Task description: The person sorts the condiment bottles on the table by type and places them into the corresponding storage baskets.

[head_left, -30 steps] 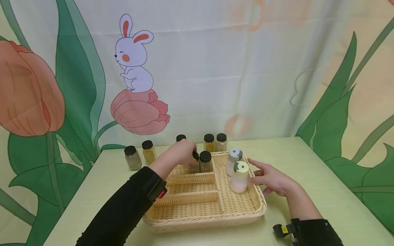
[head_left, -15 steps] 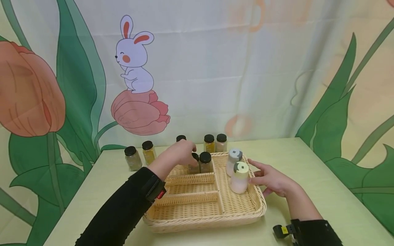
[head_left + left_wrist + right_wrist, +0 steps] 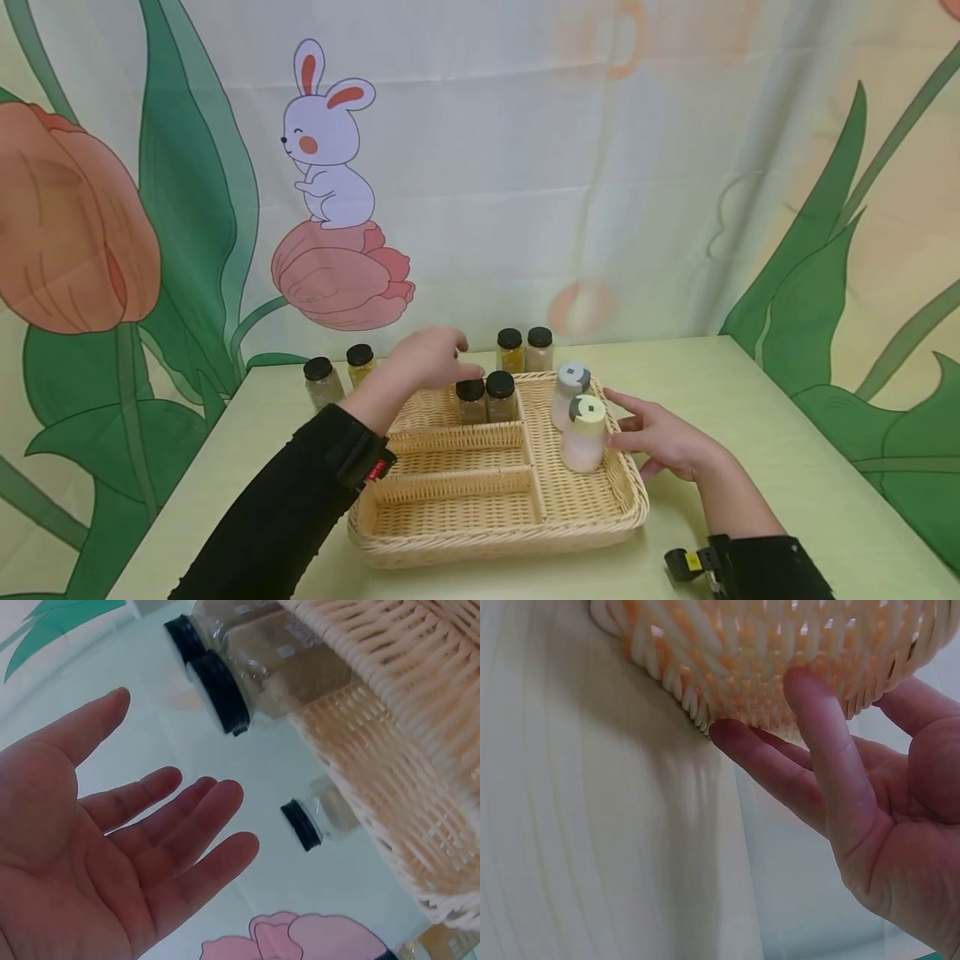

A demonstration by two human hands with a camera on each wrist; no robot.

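My left hand (image 3: 431, 354) hovers over the back left of a divided wicker basket (image 3: 480, 546), its fingers extended and nothing in them. Just beside its fingertips, two spice jars with black lids, the left jar (image 3: 472, 408) and right jar (image 3: 501, 404), stand side by side in the back compartment. The left wrist view shows the palm (image 3: 97, 847) apart from both jars. At the basket's right side my right hand (image 3: 667, 433) holds the rim, with fingers (image 3: 829, 742) against the outer wall and the thumb reaching over the edge. A yellow-topped shaker (image 3: 583, 442) stands right by that thumb.
A grey-topped shaker (image 3: 572, 392) shares the basket's long right compartment. Behind the basket stand a yellow spice jar (image 3: 511, 350) and a pale one (image 3: 539, 350). Two more jars, one brownish (image 3: 322, 385) and one yellow (image 3: 360, 362), stand left. A printed curtain (image 3: 480, 167) hangs behind.
My left hand has let go of the left spice jar in the back compartment and moved up and left, now covering the jar behind the basket. My right hand stays put.
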